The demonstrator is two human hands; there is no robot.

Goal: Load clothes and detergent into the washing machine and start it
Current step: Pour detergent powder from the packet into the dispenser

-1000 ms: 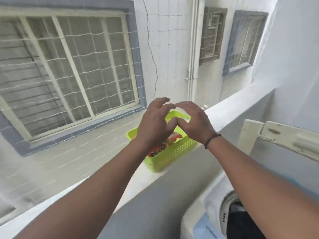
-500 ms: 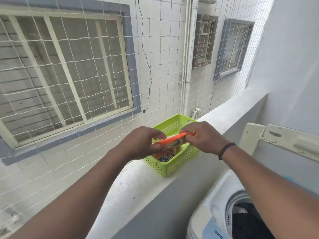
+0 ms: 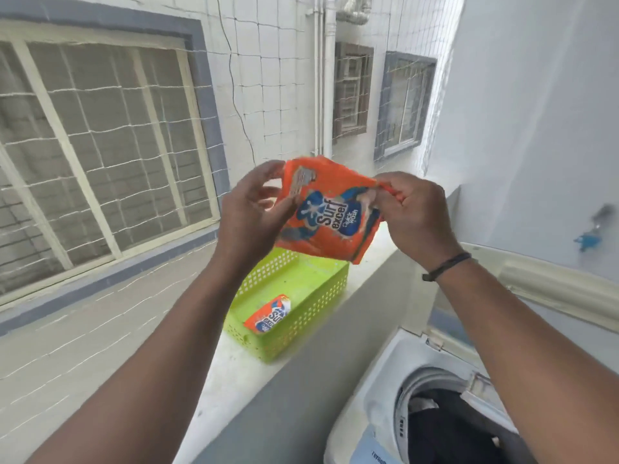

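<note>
- Above the green basket (image 3: 294,316), the orange Surf Excel packet (image 3: 330,212) hangs between both hands.
- Left hand (image 3: 249,216) pinches its left edge.
- Right hand (image 3: 413,212) pinches its top right corner.

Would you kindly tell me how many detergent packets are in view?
2. One orange detergent packet is held up between the left hand and right hand; a smaller packet lies in the green basket. None appear hidden.
</note>
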